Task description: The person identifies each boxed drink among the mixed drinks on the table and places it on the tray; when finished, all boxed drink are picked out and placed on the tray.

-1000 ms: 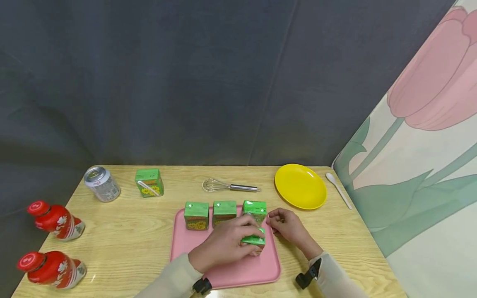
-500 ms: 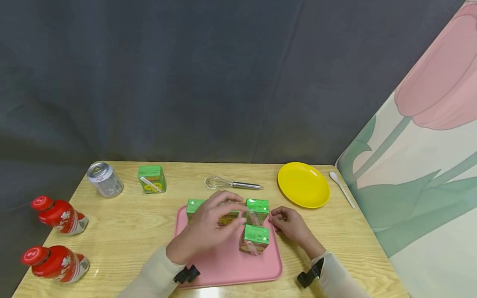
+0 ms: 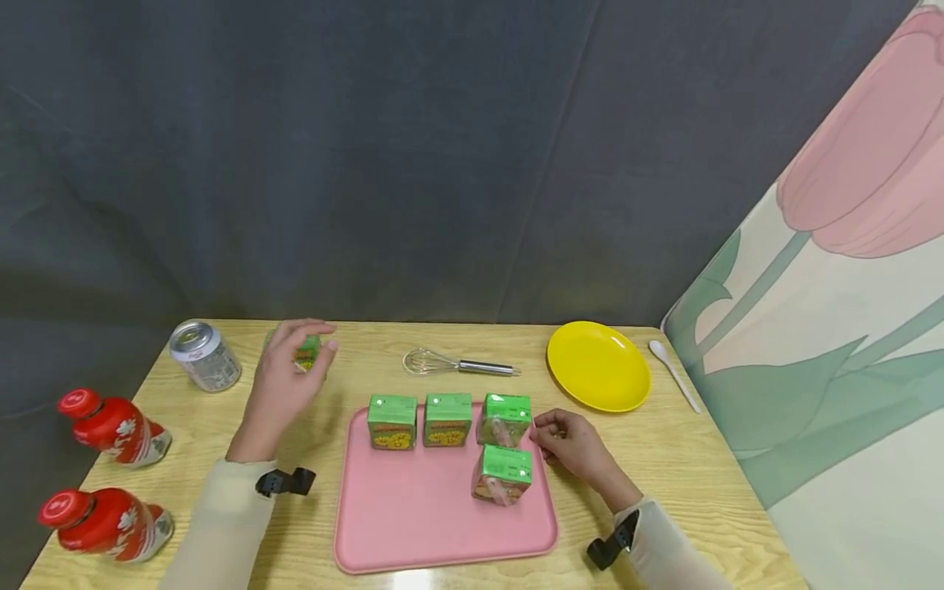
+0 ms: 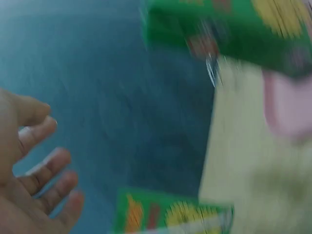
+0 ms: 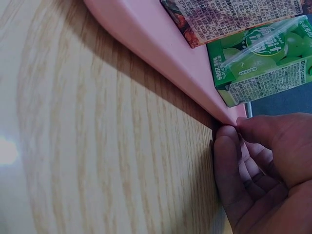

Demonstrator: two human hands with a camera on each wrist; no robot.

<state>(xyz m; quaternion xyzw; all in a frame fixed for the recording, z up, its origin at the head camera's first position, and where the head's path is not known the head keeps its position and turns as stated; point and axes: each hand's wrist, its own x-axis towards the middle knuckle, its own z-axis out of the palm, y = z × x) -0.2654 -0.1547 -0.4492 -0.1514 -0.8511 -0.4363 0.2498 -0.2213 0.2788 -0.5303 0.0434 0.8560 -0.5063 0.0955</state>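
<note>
My left hand [image 3: 280, 385] is in front of a green drink carton [image 3: 306, 356] at the back left, partly hiding it. Thumb and fingers are spread apart with nothing between them; I cannot tell whether they touch the carton. In the left wrist view a blurred carton with a straw [image 4: 170, 214] shows beside the hand. My right hand [image 3: 575, 447] pinches the right rim of the pink tray [image 3: 420, 524] between thumb and forefinger. Three cartons stand in a row along the tray's back: left [image 3: 392, 424], middle [image 3: 447, 422], right [image 3: 506, 418]. A fourth carton [image 3: 501, 475] stands before the right one.
A silver can [image 3: 206, 356] stands left of the back carton. Two red bottles [image 3: 118, 430] are at the table's left edge. A whisk [image 3: 460, 364] lies behind the tray. A yellow plate [image 3: 599, 365] and white spoon [image 3: 674, 375] are at the back right.
My left hand has let go of the front right carton on the tray and moved left and back to the carton by the can. My right hand has stayed at the tray's rim.
</note>
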